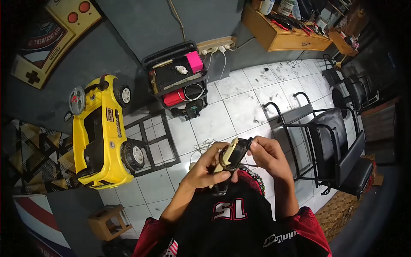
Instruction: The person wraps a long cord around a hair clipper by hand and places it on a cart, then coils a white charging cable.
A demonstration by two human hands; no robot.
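Note:
A small device with a cream-coloured casing and black parts [228, 156] is held up in front of my chest. My left hand [205, 169] wraps round its cream side, with the thumb lying across the lower part. At the device's upper right end, my right hand [269, 155] pinches a black piece between thumb and fingers. Whether that piece is joined to the device is too small to tell. Thin wire [204, 146] lies loosely coiled on the floor just beyond my left hand.
A yellow toy car [102, 132] stands at the left beside a black metal frame [171, 143]. Ahead is a black cart [175, 81] with a pink box. Black chairs [329, 132] stand at the right, and a wooden drawer table [282, 40] with tools at the upper right.

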